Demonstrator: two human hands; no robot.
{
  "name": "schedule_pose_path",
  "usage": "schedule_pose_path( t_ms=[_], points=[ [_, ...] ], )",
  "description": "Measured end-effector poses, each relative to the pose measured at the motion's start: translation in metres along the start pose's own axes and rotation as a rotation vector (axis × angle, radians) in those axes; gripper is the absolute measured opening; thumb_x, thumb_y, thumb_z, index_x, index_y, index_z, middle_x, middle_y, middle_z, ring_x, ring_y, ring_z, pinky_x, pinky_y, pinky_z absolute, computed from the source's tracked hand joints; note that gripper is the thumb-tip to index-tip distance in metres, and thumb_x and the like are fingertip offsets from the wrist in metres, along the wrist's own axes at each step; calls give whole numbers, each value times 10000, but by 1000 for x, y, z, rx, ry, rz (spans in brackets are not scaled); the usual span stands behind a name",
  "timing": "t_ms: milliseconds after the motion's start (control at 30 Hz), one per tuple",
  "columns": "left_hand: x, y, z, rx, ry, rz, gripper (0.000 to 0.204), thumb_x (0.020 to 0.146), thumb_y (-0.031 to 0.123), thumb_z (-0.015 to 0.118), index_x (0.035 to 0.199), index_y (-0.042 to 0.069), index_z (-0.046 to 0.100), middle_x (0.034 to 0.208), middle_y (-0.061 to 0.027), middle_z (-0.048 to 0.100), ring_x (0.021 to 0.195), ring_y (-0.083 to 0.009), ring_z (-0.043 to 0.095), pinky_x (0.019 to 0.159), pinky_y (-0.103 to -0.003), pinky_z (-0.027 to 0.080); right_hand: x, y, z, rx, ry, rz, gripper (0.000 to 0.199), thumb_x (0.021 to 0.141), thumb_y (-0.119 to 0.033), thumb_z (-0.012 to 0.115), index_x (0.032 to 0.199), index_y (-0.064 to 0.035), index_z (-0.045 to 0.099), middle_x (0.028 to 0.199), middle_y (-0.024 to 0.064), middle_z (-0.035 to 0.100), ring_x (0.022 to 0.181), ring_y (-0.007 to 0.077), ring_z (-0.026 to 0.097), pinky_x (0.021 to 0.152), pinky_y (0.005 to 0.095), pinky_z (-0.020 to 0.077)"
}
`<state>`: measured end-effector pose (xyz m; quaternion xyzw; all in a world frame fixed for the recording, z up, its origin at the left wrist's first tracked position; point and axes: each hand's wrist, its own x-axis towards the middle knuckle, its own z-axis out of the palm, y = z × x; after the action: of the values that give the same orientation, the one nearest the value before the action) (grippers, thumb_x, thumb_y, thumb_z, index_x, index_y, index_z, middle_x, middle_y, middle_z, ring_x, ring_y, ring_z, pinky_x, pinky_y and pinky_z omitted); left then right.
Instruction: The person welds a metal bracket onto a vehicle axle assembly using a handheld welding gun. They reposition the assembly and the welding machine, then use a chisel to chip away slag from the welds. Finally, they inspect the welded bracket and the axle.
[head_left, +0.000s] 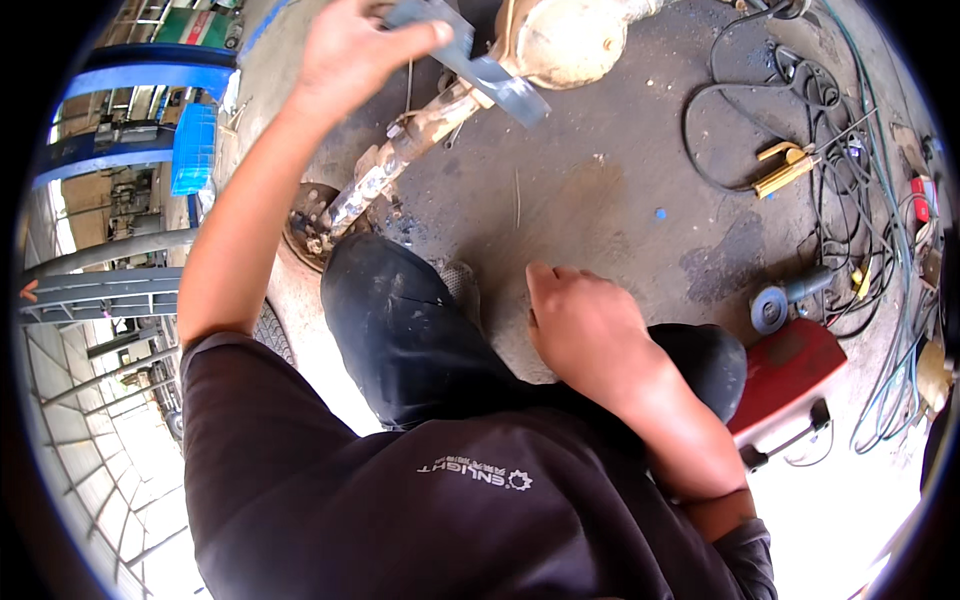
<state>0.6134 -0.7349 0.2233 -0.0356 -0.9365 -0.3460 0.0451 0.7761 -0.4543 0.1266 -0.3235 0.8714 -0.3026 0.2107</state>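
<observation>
My left hand (345, 55) is raised at the top, its thumb pressed on a bent strip of grey-blue sheet metal (505, 88). The strip lies over the tube of a vehicle axle (400, 150); whether they touch, I cannot tell. Rust and bare patches mark this tube, which slants down to a round hub (305, 230) beside my knee. At its upper end bulges a cream differential housing (570, 40). My right hand (585, 325) is closed in front of my right thigh, away from the axle. Its curled fingers hide whatever might be inside.
On the right, a yellow welding electrode holder (785, 172) lies among tangled black cables (815, 90). Below it are an angle grinder (775, 306) and a red box (790, 365). Blue racking (140, 75) stands at the left. The concrete floor (590, 190) is stained.
</observation>
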Motion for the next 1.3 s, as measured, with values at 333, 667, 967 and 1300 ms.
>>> schedule_pose_path(
  t_ms=[333,667,967,1300],
  points=[
    [-65,-175,-153,121,153,-116,655,830,441,823,1232,-63,705,901,-90,730,789,-146,668,715,-284,516,-33,-6,-6,-222,-49,359,306,890,-158,707,1106,9,569,914,243,680,890,453,668,790,528,534],
    [-98,-375,-146,-16,-283,-720,473,822,408,799,960,-40,739,812,-119,714,681,-183,654,590,-308,494,22,-4,15,-160,-103,635,485,900,-161,706,1304,88,606,1202,320,673,1148,468,638,985,489,517],
    [-62,-482,-89,58,-594,-1076,397,895,529,711,1083,179,719,1003,-34,701,832,-178,633,665,-368,503,51,31,50,-135,-148,692,505,905,-158,703,1326,100,594,1261,333,650,1217,467,612,1052,471,493],
    [-84,-512,-58,15,-661,-1057,387,939,453,672,1045,81,686,937,-84,689,778,-230,652,652,-436,522,63,50,60,-190,-225,691,523,911,-187,697,1343,85,585,1275,328,644,1226,468,603,1052,486,488]
  ],
)
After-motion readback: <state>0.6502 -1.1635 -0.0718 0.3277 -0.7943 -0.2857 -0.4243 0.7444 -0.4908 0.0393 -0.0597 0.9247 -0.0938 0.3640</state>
